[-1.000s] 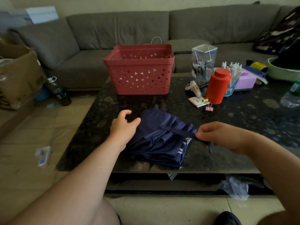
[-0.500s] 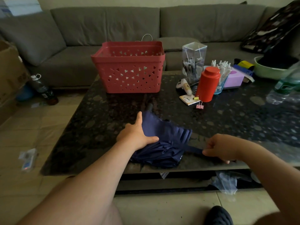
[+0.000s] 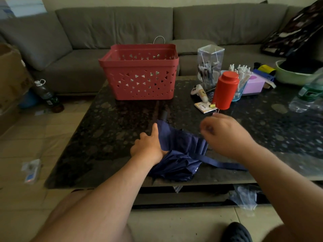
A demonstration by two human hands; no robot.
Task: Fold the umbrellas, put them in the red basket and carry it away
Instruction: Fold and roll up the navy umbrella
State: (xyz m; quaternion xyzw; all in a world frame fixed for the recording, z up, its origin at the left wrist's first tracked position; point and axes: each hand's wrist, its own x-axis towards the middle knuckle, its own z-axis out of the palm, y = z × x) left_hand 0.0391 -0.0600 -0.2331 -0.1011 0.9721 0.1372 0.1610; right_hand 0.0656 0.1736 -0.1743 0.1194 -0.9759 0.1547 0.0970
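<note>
**Tech 1:** Status check. Navy umbrella [image 3: 181, 151] lies collapsed but loosely bunched on the table [image 3: 108, 137], near its front edge, well short of the red basket [image 3: 139, 72]. The black handle end points toward the basket. The closure strap [image 3: 222, 164] trails loose to the right across the table.

**Tech 2:** Hand states?

**Tech 1:** Left hand [image 3: 148, 147] presses down on the canopy's left side, fingers mostly straight, index extended forward. Right hand [image 3: 225, 135] hovers above the canopy's right side. It is motion-blurred; whether it pinches anything cannot be told.

**Tech 2:** Failure risks from here?

**Tech 1:** 3, as a judgement. 1: with the strap unfastened, the pleats are likely to spring apart if the left hand lifts. 2: the bundle sits near the table edge, so a sideways tug on the strap could drag it off. 3: a wide right-hand sweep could strike the red canister [image 3: 225, 89] or the clips beside it.
</note>
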